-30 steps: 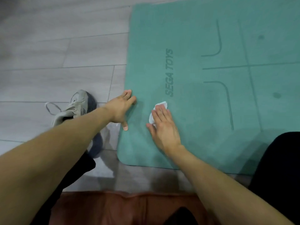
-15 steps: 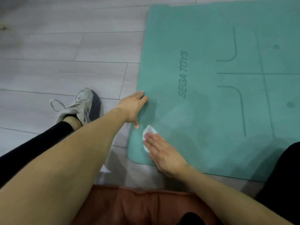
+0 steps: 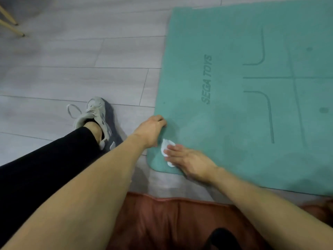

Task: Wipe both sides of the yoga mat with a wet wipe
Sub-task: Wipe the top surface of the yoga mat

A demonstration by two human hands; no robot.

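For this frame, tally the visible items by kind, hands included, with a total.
Yoga mat: 1, teal, flat on the floor
Wet wipe: 1, white, under the right hand's fingers
Hands: 2, left hand at the mat's edge, right hand on the wipe
Shoe: 1, grey, worn
Cushion: 1, reddish-brown
Total: 6

A teal yoga mat (image 3: 234,123) with darker lines, white wet wipe (image 3: 166,147), grey plank floor (image 3: 72,69), rust-brown cushion (image 3: 162,222).
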